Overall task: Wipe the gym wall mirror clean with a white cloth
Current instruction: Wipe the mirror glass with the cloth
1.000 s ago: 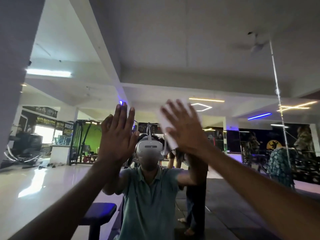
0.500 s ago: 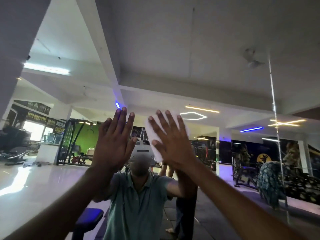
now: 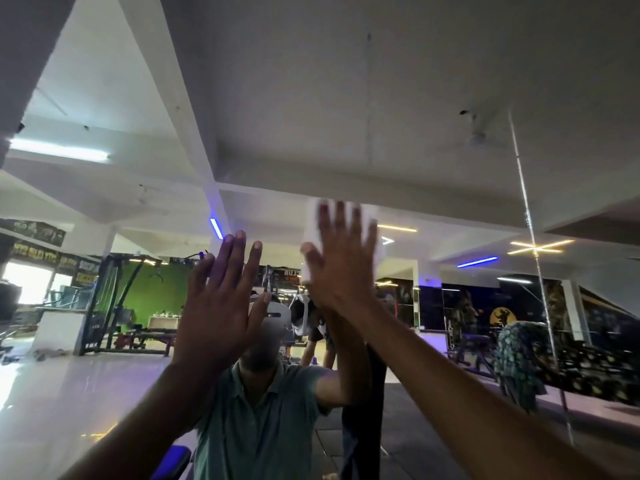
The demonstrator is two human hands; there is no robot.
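Observation:
The wall mirror (image 3: 433, 98) fills nearly the whole head view and reflects the gym ceiling, lights and machines. My right hand (image 3: 341, 261) presses a white cloth (image 3: 370, 220) flat against the glass with straight, spread fingers; only the cloth's edges show around the hand. My left hand (image 3: 221, 303) lies flat on the mirror beside it, lower and to the left, fingers straight and holding nothing. My own reflection in a green shirt shows below both hands.
A vertical seam (image 3: 530, 237) between mirror panels runs down at the right. A dark wall edge (image 3: 20, 46) borders the mirror at the upper left. A blue bench (image 3: 173, 459) shows low in the reflection.
My right hand has slid the cloth upward on the glass, with blur around it. My left hand has stayed flat in much the same place. The view has tilted up.

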